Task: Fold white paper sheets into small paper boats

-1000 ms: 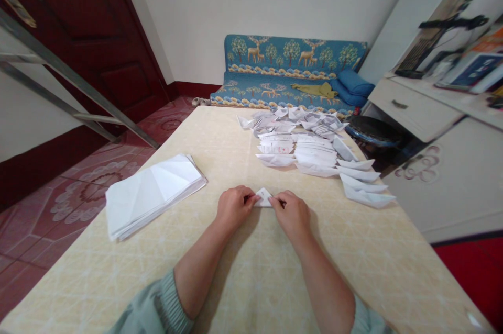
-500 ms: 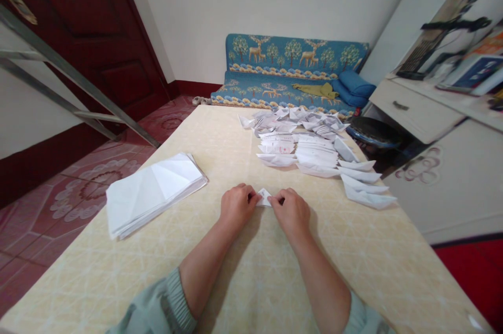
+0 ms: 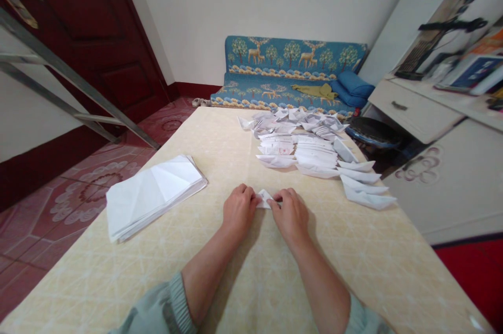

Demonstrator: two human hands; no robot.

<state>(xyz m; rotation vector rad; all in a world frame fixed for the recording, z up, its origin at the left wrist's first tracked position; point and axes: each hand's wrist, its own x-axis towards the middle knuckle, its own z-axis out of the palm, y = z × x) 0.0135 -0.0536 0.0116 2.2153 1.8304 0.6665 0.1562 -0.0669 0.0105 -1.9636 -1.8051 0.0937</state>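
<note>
A small folded piece of paper (image 3: 264, 198), white with a faint printed mark, is held low over the middle of the table. My left hand (image 3: 239, 207) pinches its left end. At its right end, the thumb and fingers of my right hand (image 3: 291, 212) close on the paper. The fingers hide both of its ends, and a peaked middle part shows between them. Beyond my hands lie rows of folded paper boats (image 3: 316, 152). To the left rests a stack of white paper sheets (image 3: 153, 190) with creases across the top sheet.
The table (image 3: 188, 271) has a pale yellow patterned cover. A blue sofa (image 3: 271, 82) with a deer pattern stands behind it. On the right are a white cabinet (image 3: 451, 177) and a dark round stool (image 3: 373, 132). A metal ladder (image 3: 78, 88) leans at the left, before a dark red door.
My left hand has shifted slightly to the right and its grip on the paper has altered a little. The right fingers have moved slightly on the paper. The boats and the stack stay put.
</note>
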